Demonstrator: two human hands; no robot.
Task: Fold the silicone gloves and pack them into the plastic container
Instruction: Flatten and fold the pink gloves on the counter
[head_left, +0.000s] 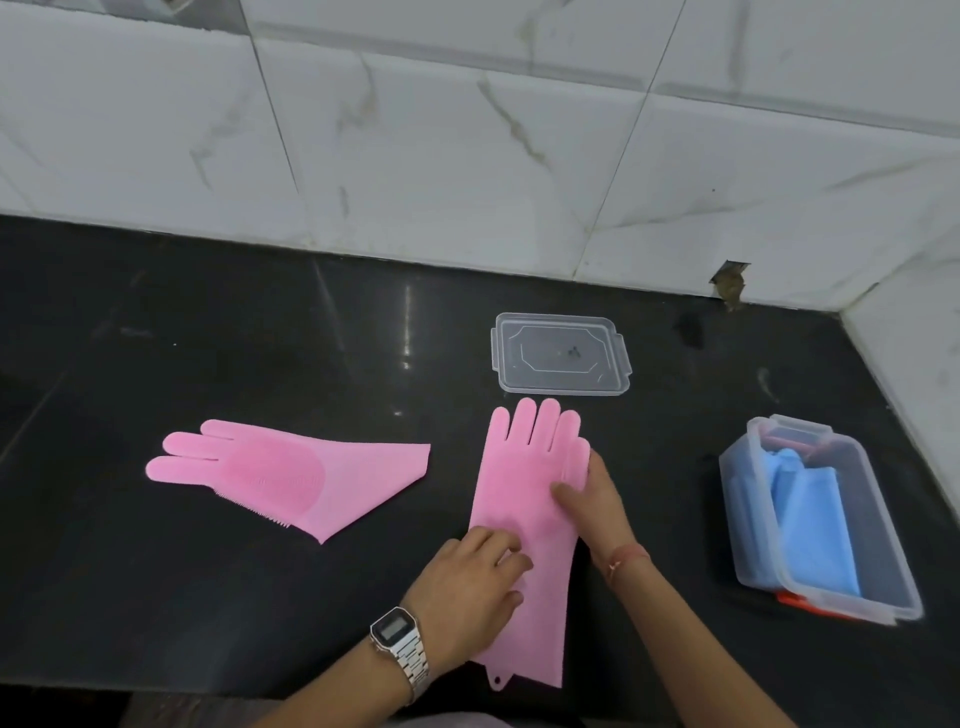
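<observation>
A pink silicone glove (524, 467) lies flat on the black counter in front of me, fingers pointing away. My left hand (470, 592) rests flat on its lower half. My right hand (589, 493) touches its right edge near the glove's thumb, my thumb lying on top. A second pink glove (280, 473) lies flat to the left, bristle side up, fingers pointing left. The clear plastic container (878, 525) stands at the right, open, with folded blue gloves (810, 514) inside. Its clear lid (561, 353) lies beyond the near glove.
The black counter (208, 353) ends at a white marble-tiled wall behind and at the right. Something orange (795, 600) shows under the container's near end. The counter's front edge runs just below my wrists.
</observation>
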